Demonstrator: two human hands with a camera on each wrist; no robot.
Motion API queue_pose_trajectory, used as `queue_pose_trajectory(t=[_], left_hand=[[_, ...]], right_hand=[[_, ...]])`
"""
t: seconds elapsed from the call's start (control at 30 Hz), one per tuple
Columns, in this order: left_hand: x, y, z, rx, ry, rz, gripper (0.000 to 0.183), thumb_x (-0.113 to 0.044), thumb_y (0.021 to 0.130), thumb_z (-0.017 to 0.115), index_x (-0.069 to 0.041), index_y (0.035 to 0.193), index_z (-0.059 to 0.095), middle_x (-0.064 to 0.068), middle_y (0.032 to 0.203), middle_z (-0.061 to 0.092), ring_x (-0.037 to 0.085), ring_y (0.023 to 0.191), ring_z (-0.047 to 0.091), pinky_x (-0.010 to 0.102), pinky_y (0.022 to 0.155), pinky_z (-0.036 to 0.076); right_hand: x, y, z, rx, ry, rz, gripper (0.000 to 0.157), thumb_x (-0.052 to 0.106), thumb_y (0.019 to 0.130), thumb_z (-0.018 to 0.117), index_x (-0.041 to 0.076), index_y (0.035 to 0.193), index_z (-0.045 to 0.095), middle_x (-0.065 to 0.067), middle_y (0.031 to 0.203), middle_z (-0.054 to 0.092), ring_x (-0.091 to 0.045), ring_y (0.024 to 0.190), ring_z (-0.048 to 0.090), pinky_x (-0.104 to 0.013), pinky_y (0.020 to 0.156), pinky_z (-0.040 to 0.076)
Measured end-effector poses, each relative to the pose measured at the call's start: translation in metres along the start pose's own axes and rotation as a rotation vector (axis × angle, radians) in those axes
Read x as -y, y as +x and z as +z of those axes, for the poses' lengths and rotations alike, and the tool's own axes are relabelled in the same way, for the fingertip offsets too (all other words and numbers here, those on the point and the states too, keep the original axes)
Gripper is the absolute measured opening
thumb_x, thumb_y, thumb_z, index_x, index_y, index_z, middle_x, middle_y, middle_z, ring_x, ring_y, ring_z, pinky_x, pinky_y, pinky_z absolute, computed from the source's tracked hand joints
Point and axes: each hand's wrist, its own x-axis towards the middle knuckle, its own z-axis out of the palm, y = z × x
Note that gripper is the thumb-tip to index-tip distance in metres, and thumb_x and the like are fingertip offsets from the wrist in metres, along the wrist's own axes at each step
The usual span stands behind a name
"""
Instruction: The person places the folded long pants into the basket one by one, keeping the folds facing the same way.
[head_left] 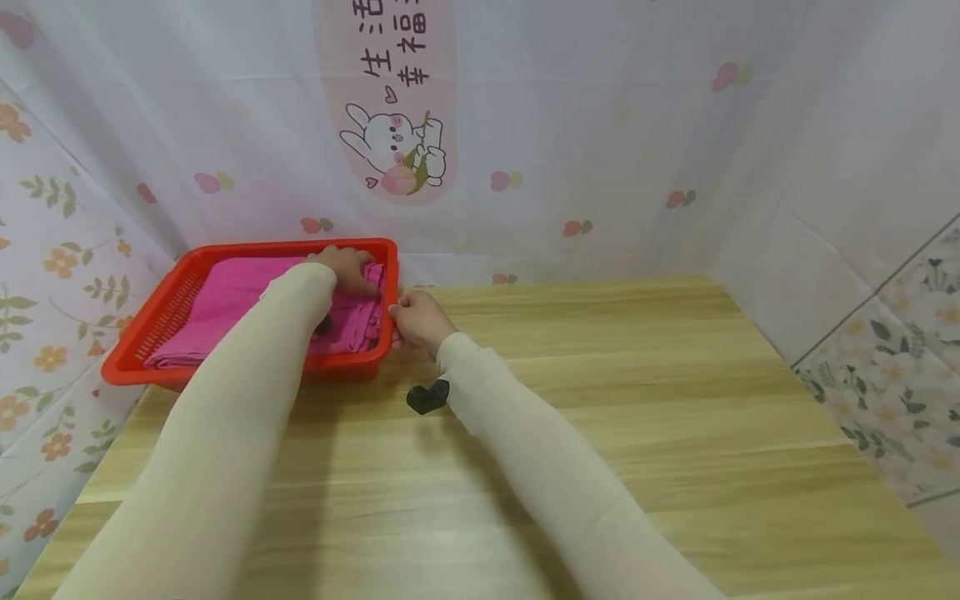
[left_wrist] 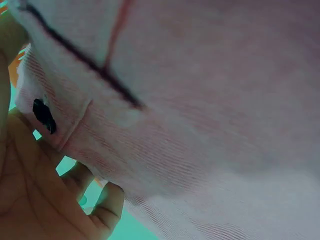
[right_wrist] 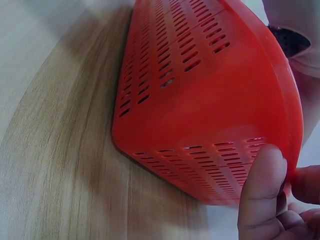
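Observation:
A folded pink cloth lies inside a red plastic basket at the far left of the table. My left hand reaches over the basket and rests on the cloth's right end, near the far right corner. In the left wrist view, the left fingers bend slightly beside the cloth, which looks pale there; their tips are partly hidden. At the basket's right side, my right hand pinches the rim. The right wrist view shows the right thumb against the slotted outer wall of the basket.
The basket stands on a wood-grain table, close to its back left corner. A printed curtain hangs directly behind, and floral sheets cover the left and right sides. A black wrist mount sits at the right sleeve.

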Motion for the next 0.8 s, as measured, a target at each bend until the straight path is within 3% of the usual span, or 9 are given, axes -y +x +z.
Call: queue_pose_trajectory(t=[0.17,0.33,0.4,0.53,0.63,0.8], left_hand=[[0.008,0.016,0.003,0.021,0.001,-0.004,0.092,-0.049,0.073,0.081,-0.018,0.150,0.040,0.017,0.138,0.049,0.043,0.122,0.039,0.070,0.101,0.033],[0.013,0.017,-0.001,0.147,-0.156,0.027,0.089,-0.047,0.080,0.079,-0.020,0.151,0.034,0.014,0.133,0.049,0.037,0.120,0.044,0.060,0.098,0.045],[0.013,0.010,-0.006,0.164,-0.178,0.065,0.085,-0.043,0.085,0.075,-0.018,0.152,0.031,0.014,0.133,0.047,0.035,0.122,0.043,0.057,0.098,0.046],[0.006,-0.014,-0.022,0.109,-0.089,0.147,0.076,-0.036,0.092,0.066,-0.008,0.153,0.031,0.018,0.140,0.047,0.039,0.126,0.043,0.060,0.102,0.041],[0.003,-0.036,-0.033,0.086,-0.025,0.190,0.071,-0.032,0.092,0.068,-0.003,0.149,0.039,0.022,0.141,0.049,0.041,0.126,0.046,0.062,0.101,0.041],[-0.001,-0.066,-0.038,0.160,0.102,0.194,0.080,-0.039,0.084,0.078,-0.011,0.150,0.042,0.020,0.143,0.048,0.043,0.130,0.042,0.067,0.098,0.040]], right_hand=[[0.001,0.001,0.001,0.005,0.003,-0.006,0.020,0.012,0.104,0.051,-0.002,0.091,0.057,-0.009,0.069,0.057,-0.021,0.058,0.057,-0.053,0.085,0.054],[0.000,0.000,-0.001,0.019,0.003,-0.016,0.017,0.011,0.104,0.051,-0.002,0.094,0.056,-0.009,0.069,0.056,-0.028,0.065,0.059,-0.055,0.086,0.054],[-0.001,0.000,-0.001,0.021,-0.003,-0.018,0.017,0.011,0.104,0.051,-0.002,0.094,0.055,-0.009,0.068,0.056,-0.028,0.064,0.059,-0.056,0.086,0.053],[-0.001,0.001,-0.001,0.011,-0.012,-0.026,0.017,0.012,0.104,0.050,-0.001,0.095,0.055,-0.009,0.068,0.057,-0.023,0.059,0.058,-0.056,0.086,0.053],[0.000,0.001,-0.001,0.017,-0.012,-0.031,0.018,0.012,0.104,0.050,-0.002,0.095,0.055,-0.009,0.069,0.058,-0.018,0.055,0.057,-0.055,0.086,0.054],[0.002,0.000,-0.001,0.012,-0.006,-0.024,0.017,0.012,0.104,0.050,-0.001,0.095,0.055,-0.009,0.070,0.057,-0.015,0.052,0.055,-0.052,0.084,0.055]])
